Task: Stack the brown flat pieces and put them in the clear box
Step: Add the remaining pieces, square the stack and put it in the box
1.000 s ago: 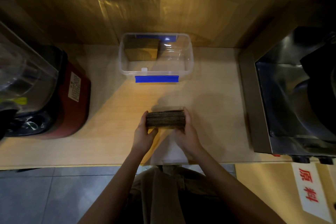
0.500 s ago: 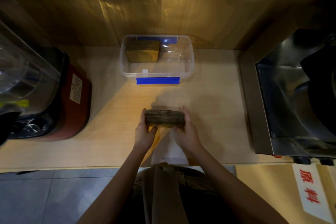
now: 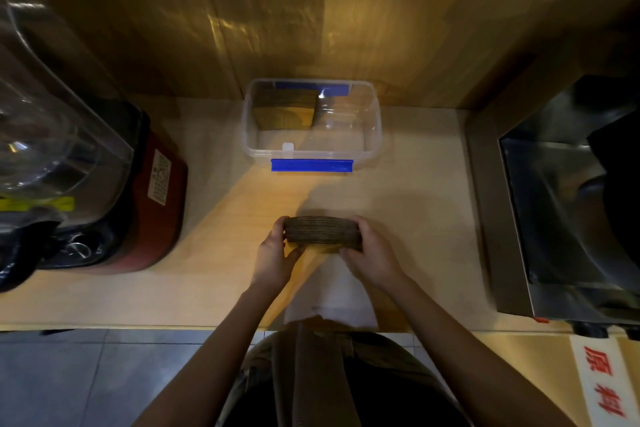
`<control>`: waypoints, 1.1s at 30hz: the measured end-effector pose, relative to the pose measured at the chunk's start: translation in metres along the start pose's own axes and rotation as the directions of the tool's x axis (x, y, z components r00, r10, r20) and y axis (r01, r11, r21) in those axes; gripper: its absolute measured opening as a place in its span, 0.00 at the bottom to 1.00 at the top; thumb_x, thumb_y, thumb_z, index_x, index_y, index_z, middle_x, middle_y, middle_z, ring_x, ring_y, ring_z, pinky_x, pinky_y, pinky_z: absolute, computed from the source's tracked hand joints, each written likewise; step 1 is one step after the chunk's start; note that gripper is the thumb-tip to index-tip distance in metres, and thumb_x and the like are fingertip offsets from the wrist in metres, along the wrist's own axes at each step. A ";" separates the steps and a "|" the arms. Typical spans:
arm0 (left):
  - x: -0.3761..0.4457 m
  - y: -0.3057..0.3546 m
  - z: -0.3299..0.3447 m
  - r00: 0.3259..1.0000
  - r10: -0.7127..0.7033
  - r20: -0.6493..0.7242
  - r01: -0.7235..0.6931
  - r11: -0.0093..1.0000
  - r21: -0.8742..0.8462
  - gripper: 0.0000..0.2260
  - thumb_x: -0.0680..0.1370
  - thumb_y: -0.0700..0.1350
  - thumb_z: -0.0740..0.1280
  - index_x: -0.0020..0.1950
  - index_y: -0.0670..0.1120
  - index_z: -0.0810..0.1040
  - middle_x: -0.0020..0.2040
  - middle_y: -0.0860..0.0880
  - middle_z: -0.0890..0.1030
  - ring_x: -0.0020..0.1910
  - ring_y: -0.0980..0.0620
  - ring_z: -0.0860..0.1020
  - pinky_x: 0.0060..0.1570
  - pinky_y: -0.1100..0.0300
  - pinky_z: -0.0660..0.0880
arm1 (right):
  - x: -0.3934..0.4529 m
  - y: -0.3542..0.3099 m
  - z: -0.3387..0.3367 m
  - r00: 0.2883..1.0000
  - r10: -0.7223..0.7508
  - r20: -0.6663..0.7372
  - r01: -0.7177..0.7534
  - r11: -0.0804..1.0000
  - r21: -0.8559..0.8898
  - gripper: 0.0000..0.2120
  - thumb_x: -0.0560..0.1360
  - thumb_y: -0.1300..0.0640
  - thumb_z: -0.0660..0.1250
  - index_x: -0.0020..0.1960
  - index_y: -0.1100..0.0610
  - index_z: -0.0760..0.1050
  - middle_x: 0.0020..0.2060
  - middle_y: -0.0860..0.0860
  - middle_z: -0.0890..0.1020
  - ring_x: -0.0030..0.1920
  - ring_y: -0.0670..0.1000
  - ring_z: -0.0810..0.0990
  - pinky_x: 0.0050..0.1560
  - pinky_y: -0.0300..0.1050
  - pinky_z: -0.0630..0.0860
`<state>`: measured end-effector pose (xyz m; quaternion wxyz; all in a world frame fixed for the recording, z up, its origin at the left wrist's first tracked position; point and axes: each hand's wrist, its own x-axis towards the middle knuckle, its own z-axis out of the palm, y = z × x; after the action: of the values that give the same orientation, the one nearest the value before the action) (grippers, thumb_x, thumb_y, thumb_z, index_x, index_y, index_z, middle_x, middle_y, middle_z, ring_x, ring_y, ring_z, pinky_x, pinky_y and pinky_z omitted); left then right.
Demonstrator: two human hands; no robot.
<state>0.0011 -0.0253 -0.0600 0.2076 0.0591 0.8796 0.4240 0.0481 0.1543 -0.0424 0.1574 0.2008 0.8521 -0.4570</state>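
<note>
Overall light: dim, warm yellow cast.
Source: seemed to come from upper left; a bright wedge lay across the table.
Glare: streaky highlights on the wooden wall; small glints on the clear box rim.
Shadows: both hands and the stack threw soft shadows to the far right.
Blur: slight softness throughout; label text unreadable.
Distortion: wide-angle bending at the edges; the blender and metal appliance looked stretched.
</note>
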 end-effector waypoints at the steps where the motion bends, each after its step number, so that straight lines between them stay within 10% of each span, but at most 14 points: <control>1: 0.003 0.002 -0.005 1.000 0.007 0.026 -0.008 0.999 0.031 0.26 0.72 0.41 0.69 0.67 0.43 0.64 0.62 0.41 0.76 0.61 0.45 0.75 0.57 0.59 0.72 | 0.004 -0.001 -0.005 1.000 -0.006 0.023 0.007 0.999 -0.042 0.27 0.71 0.60 0.69 0.67 0.53 0.64 0.60 0.55 0.77 0.60 0.55 0.75 0.55 0.45 0.72; 12: 0.062 0.059 -0.102 0.994 0.042 0.101 -0.059 0.984 0.167 0.25 0.60 0.45 0.79 0.53 0.43 0.75 0.45 0.50 0.79 0.43 0.54 0.78 0.47 0.62 0.75 | 0.061 -0.072 -0.061 0.972 -0.145 0.183 0.150 0.989 -0.012 0.25 0.65 0.61 0.75 0.60 0.59 0.70 0.52 0.55 0.79 0.51 0.54 0.79 0.51 0.48 0.76; 19: 0.112 0.090 -0.143 0.993 0.114 0.042 -0.119 0.979 0.165 0.28 0.63 0.46 0.77 0.60 0.48 0.73 0.48 0.50 0.79 0.42 0.56 0.78 0.40 0.70 0.72 | 0.108 -0.125 -0.088 0.968 -0.195 0.156 0.184 0.979 0.085 0.22 0.66 0.65 0.74 0.56 0.54 0.71 0.45 0.48 0.77 0.43 0.46 0.78 0.39 0.29 0.74; 26: 0.158 0.086 -0.133 0.989 0.140 -0.038 -0.122 0.946 0.299 0.26 0.67 0.44 0.73 0.63 0.44 0.69 0.61 0.43 0.76 0.58 0.48 0.74 0.52 0.60 0.68 | 0.154 -0.129 -0.065 0.988 -0.151 0.000 0.151 0.987 0.054 0.26 0.65 0.62 0.74 0.60 0.55 0.69 0.56 0.56 0.79 0.55 0.54 0.79 0.60 0.57 0.75; 33: 0.189 0.064 -0.117 0.983 0.179 -0.045 -0.119 0.801 0.586 0.30 0.68 0.46 0.72 0.67 0.41 0.67 0.75 0.39 0.58 0.75 0.40 0.52 0.70 0.43 0.55 | 0.180 -0.123 -0.039 0.989 -0.125 -0.086 0.116 0.989 -0.095 0.24 0.67 0.63 0.73 0.60 0.59 0.70 0.55 0.56 0.81 0.56 0.54 0.78 0.51 0.30 0.66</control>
<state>-0.2232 -0.0162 -0.0047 0.1020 0.1677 0.9686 0.1526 -0.1714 0.1613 -0.0149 0.0993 0.1622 0.8887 -0.4171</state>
